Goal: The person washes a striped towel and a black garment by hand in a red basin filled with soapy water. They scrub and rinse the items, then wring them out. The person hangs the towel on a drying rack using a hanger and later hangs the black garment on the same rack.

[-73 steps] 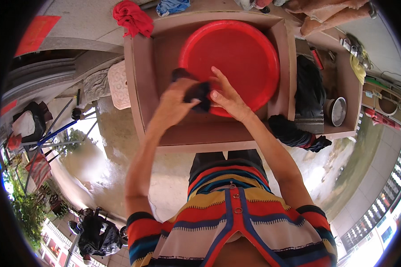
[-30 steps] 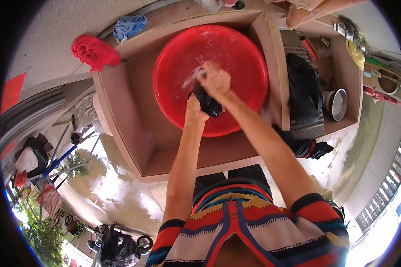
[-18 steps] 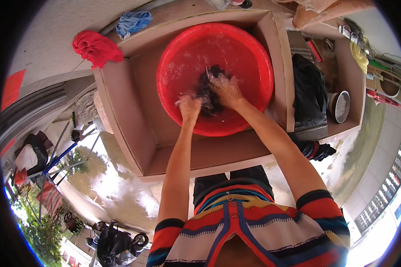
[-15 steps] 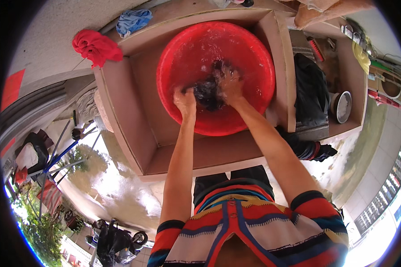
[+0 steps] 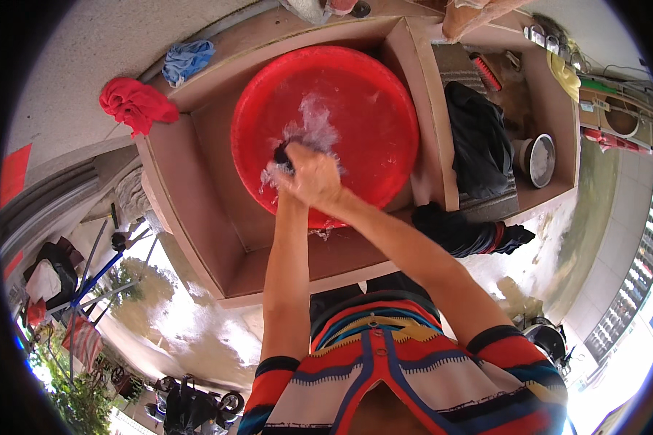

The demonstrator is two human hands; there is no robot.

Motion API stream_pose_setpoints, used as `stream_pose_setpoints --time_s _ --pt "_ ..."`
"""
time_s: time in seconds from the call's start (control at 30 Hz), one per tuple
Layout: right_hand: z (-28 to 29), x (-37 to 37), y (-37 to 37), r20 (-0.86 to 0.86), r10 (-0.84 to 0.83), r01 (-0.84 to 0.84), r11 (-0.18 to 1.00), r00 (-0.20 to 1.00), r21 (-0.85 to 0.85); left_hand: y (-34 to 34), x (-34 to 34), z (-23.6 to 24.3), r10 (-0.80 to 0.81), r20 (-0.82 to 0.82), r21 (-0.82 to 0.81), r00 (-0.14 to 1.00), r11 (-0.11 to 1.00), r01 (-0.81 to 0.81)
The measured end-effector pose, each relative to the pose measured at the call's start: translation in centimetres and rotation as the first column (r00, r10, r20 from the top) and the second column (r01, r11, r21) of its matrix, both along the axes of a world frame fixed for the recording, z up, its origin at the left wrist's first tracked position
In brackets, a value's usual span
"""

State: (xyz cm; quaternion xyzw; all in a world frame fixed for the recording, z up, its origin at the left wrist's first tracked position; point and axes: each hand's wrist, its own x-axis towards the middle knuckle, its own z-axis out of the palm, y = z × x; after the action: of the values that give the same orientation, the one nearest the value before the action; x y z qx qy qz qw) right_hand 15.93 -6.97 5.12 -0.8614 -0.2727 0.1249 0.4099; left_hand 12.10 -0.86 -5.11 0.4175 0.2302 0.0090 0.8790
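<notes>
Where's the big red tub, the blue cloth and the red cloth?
Red tub (image 5: 413,134): head view, on its right rim.
Blue cloth (image 5: 187,62): head view, on its crumpled middle.
Red cloth (image 5: 138,104): head view, on its bunched middle.

view: head, L of pair | wide fisheye | faces dn | near: torso (image 5: 348,377) low-ctr, basin (image 5: 374,109) upper-ctr

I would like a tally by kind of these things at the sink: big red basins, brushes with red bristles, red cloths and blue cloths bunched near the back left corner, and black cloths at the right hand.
Big red basin: 1
Brush with red bristles: 1
Red cloth: 1
Blue cloth: 1
Black cloth at the right hand: 1
Total: 5
</notes>
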Motion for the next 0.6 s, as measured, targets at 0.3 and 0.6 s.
stream_pose_setpoints --time_s 0.3,0.6 --pt "-5.8 6.3 -7.8 0.224 0.032 0.100 0.828 0.974 -0.552 1.5 0.0 2.2 0.285 -0.371 0.501 0.883 0.863 -0.068" --pt "-12.3 3.3 -6.4 0.106 0.356 -0.204 0.728 0.928 -0.655 -0.6 -3.8 -4.1 -0.179 -0.643 0.757 0.745 0.003 0.654"
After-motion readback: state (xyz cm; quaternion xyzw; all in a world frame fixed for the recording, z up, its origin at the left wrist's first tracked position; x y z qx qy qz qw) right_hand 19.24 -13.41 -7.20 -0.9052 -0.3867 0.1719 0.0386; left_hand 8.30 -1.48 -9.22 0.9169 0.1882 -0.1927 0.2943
